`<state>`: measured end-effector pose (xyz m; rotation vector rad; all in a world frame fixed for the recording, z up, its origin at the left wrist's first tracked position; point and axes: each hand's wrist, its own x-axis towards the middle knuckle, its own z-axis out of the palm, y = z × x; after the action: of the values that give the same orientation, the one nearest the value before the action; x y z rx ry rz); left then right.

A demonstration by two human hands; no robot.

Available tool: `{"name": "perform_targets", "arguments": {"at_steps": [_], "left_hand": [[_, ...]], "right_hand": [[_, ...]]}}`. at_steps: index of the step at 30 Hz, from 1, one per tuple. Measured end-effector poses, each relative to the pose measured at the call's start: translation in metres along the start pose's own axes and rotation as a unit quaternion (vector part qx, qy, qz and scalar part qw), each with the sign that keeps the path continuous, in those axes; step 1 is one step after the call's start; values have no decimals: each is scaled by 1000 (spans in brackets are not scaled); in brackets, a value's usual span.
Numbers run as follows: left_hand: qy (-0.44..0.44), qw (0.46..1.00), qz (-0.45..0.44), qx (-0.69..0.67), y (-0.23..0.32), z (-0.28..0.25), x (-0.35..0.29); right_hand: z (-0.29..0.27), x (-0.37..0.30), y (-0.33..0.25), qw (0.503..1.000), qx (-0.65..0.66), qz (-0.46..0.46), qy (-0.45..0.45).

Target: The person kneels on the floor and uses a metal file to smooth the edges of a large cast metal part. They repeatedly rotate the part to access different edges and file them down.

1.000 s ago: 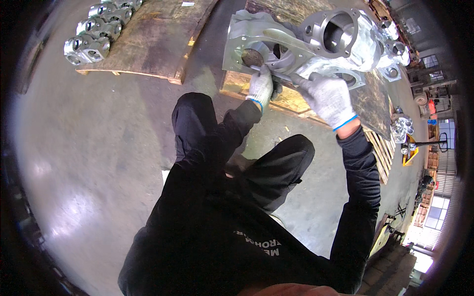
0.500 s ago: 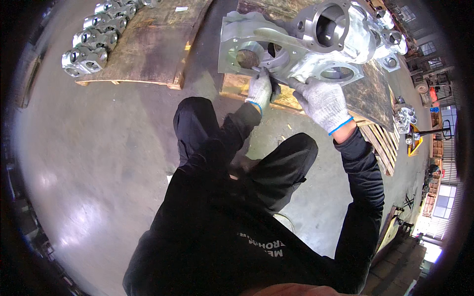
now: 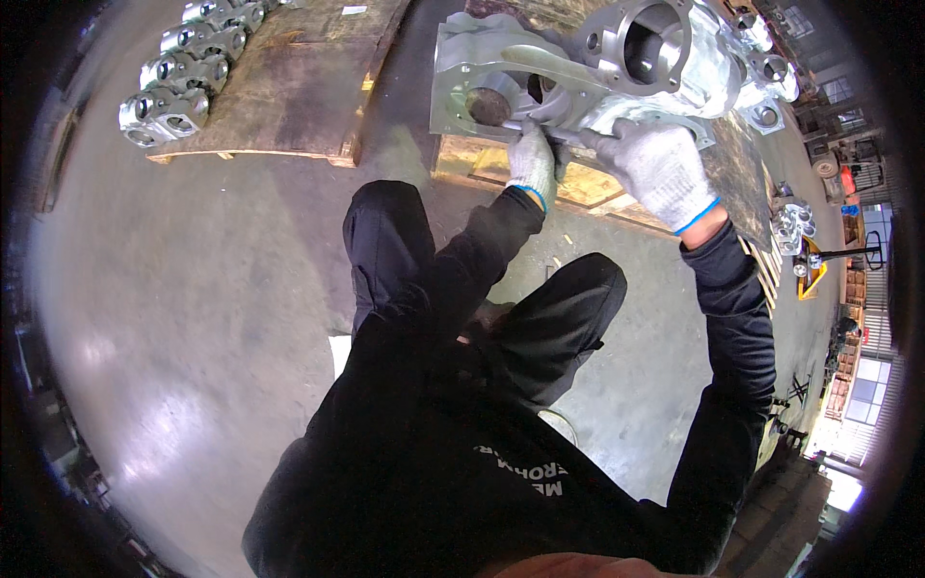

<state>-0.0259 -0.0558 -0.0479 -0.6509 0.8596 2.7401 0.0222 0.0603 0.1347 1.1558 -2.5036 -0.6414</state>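
My gloved left hand (image 3: 535, 159) has its fingers curled in on the left part of a thin metal rod (image 3: 570, 138), just at the near edge of the big silvery casting (image 3: 551, 67). My gloved right hand (image 3: 660, 166) is bunched at the rod's right part, one digit stretched along it to the left; my lower fingers there are hidden, so I cannot tell how tightly they close.

The rod's long axis runs crosswise in front of me, from one hand to the other, roughly following the casting's near edge and slanting a little, with its left end slightly farther from me. That left tip pokes out past my left fingers and points left, toward the round bore in the casting's end (whether the rod touches metal there, I cannot tell).

The casting lies lengthwise from left to right too: a squared plate at its left, a round flange (image 3: 680, 60) facing up at its right. It rests on a wooden pallet (image 3: 578, 185), whose pale near side shows below my hands.

Over to my left, well apart, a second pallet (image 3: 299, 91) carries a row of smaller castings (image 3: 183, 108) along its left edge, and beneath my arms my bent knees (image 3: 390, 217) show black against the grey floor (image 3: 212, 270)
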Motion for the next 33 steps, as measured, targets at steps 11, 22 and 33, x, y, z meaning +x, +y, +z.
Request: {"name": "perform_targets", "arguments": {"at_steps": [11,22,33], "left_hand": [[-14,1000,19,12,11,-11,13],[1,999,18,50,18,-10,-7],[-7,990,73,124,21,-24,4]], "right_hand": [[15,16,7,999,41,-19,9],[18,1,0,992,110,32,43],[44,-1,7,991,132,37,11]]}}
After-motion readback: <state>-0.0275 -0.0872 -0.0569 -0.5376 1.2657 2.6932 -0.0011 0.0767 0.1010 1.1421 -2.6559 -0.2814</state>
